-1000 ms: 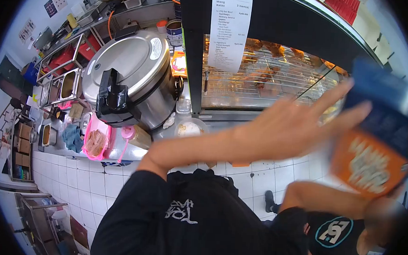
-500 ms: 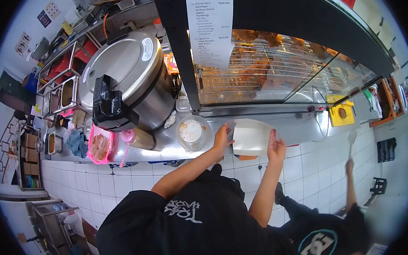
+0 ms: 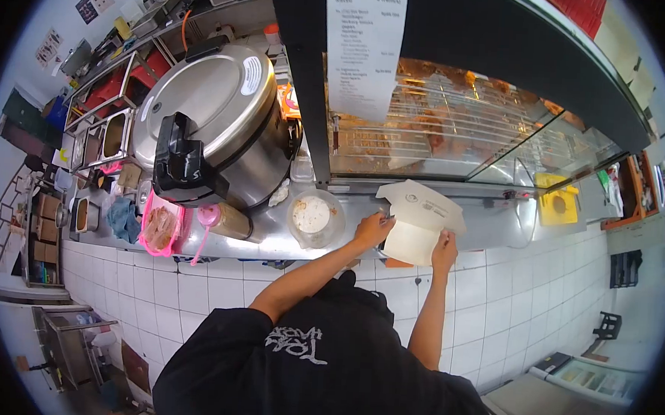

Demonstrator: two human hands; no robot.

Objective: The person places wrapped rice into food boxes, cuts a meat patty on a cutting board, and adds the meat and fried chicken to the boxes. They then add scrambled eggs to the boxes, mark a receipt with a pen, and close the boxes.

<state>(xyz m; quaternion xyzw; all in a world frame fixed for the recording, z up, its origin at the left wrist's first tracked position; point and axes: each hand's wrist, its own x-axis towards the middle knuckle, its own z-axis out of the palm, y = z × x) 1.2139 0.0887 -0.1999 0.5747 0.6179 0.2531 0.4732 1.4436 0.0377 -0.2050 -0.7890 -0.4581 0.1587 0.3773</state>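
A cream-coloured paper food box is between my two hands at the counter's front edge. Its lid flap, with small printed marks, is raised toward the display case. My left hand pinches the box's left side near the fold. The right side is gripped by my right hand, fingers closed on the edge. Left of my left hand stands a clear plastic container with a white round item in it.
A large steel rice cooker stands at the left, with a pink-topped bottle and a pink basket in front. Behind the box is a glass display case with wire racks and an order slip hanging. A yellow board lies right.
The box was flatter and level; now its lid flap stands raised and both hands grip closer to the fold. The co-worker with a spatula at the right has left view.
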